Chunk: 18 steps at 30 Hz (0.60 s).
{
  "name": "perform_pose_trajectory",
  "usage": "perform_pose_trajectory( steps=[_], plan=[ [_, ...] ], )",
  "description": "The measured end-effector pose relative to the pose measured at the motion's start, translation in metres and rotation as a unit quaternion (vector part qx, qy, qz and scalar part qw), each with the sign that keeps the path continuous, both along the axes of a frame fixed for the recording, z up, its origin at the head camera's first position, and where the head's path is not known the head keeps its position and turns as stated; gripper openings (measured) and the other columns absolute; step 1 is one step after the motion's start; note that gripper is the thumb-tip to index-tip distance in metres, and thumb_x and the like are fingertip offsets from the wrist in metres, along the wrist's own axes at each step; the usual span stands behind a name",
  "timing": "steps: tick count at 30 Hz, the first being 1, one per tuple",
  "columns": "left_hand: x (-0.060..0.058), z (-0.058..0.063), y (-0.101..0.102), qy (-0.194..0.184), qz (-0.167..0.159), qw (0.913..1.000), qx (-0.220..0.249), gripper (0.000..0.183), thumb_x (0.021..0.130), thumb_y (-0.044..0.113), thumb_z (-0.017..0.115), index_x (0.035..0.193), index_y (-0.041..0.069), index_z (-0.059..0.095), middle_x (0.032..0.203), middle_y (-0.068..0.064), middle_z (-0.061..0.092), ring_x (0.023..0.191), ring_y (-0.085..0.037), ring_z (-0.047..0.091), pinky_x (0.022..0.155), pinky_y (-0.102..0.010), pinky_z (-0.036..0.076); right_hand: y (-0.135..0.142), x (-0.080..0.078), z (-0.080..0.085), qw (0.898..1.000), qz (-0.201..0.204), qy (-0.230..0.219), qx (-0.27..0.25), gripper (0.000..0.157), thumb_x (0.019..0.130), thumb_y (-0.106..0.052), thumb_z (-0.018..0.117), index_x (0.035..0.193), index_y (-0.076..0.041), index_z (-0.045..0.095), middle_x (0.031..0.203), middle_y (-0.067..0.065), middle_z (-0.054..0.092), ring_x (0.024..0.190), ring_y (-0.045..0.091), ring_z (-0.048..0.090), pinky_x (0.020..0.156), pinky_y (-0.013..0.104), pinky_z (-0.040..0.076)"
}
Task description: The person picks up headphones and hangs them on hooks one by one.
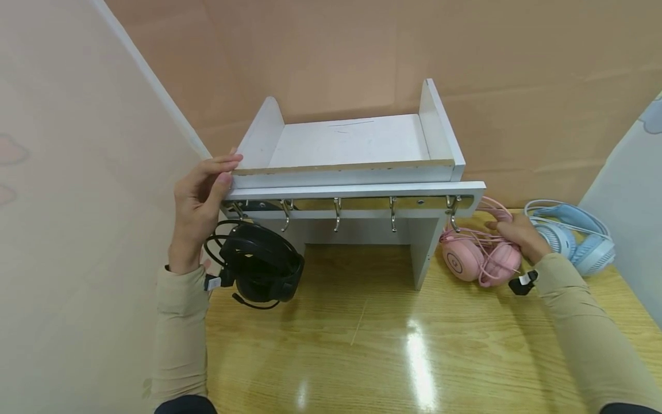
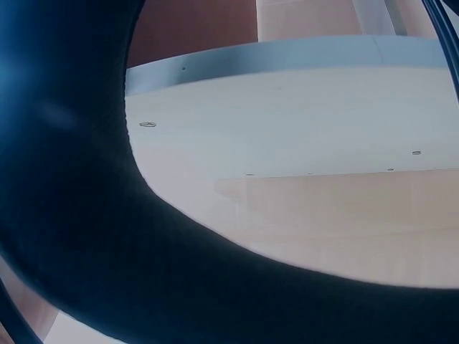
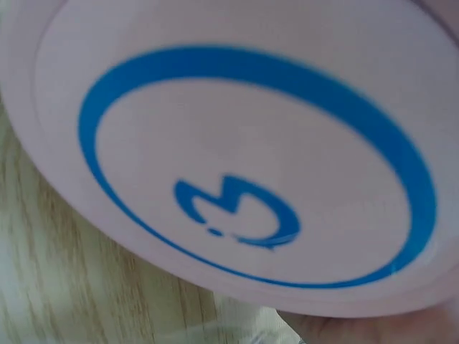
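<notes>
At the left end of a white shelf, my left hand grips the corner, fingers over the top and thumb along the front. A black headset with a microphone hangs from the leftmost hook, just beside that wrist; its dark curved part fills much of the left wrist view. On the right, my right hand holds pink headphones near the headband, with their thin cable looped around them. A pink earcup with a blue ring and logo covers most of the right wrist view.
Several metal hooks line the shelf's front rail. Light blue headphones lie on the wooden table, right beside my right hand. A pale wall panel rises at the left, and brown paper covers the back.
</notes>
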<state>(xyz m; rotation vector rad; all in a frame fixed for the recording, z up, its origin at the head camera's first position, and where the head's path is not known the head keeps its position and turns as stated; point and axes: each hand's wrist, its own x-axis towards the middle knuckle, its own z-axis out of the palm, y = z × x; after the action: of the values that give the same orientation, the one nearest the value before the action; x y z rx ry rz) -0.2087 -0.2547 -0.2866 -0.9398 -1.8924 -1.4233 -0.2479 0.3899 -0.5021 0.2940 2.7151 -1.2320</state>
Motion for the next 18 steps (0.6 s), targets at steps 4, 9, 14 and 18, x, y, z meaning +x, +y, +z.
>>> perform_pose_trajectory(
  steps=[4, 9, 14, 18],
  plan=[
    [0.0004, 0.0006, 0.0005, -0.001, -0.001, 1.0, 0.001, 0.024, 0.104, 0.003, 0.064, 0.119, -0.016, 0.069, 0.132, -0.008, 0.076, 0.136, -0.026, 0.066, 0.118, -0.033, 0.052, -0.0007, 0.0003, 0.0017, 1.0, -0.01, 0.009, -0.008, 0.035, 0.104, -0.032, 0.059, 0.095, 0.001, 0.06, 0.081, 0.006, 0.057, 0.074, 0.02, 0.056, 0.061, 0.028, 0.05],
    [0.0002, 0.0005, 0.0005, 0.001, -0.003, 1.0, 0.001, 0.025, 0.104, 0.004, 0.065, 0.119, -0.016, 0.069, 0.132, -0.008, 0.076, 0.136, -0.027, 0.066, 0.118, -0.033, 0.052, -0.0034, 0.0008, 0.0036, 0.998, -0.019, 0.035, -0.038, 0.026, 0.104, -0.029, 0.06, 0.097, -0.004, 0.06, 0.074, -0.009, 0.061, 0.067, 0.008, 0.057, 0.06, 0.026, 0.05],
    [-0.0008, 0.0006, 0.0008, 0.0, -0.002, 1.0, 0.003, 0.025, 0.104, 0.005, 0.065, 0.118, -0.015, 0.07, 0.131, -0.008, 0.076, 0.136, -0.028, 0.066, 0.117, -0.033, 0.053, -0.0036, 0.0031, 0.0038, 0.994, -0.02, 0.043, -0.094, 0.012, 0.104, -0.024, 0.058, 0.099, -0.015, 0.065, 0.072, -0.02, 0.059, 0.068, 0.001, 0.056, 0.059, 0.021, 0.049],
    [-0.0007, 0.0012, 0.0008, -0.001, 0.003, 1.0, 0.006, 0.024, 0.103, 0.003, 0.064, 0.118, -0.015, 0.071, 0.131, -0.01, 0.076, 0.134, -0.028, 0.067, 0.116, -0.033, 0.053, -0.0027, 0.0049, 0.0063, 0.982, -0.02, 0.029, -0.185, 0.021, 0.106, -0.015, 0.055, 0.095, -0.029, 0.066, 0.066, -0.019, 0.052, 0.058, -0.002, 0.048, 0.05, 0.017, 0.044]
  ],
)
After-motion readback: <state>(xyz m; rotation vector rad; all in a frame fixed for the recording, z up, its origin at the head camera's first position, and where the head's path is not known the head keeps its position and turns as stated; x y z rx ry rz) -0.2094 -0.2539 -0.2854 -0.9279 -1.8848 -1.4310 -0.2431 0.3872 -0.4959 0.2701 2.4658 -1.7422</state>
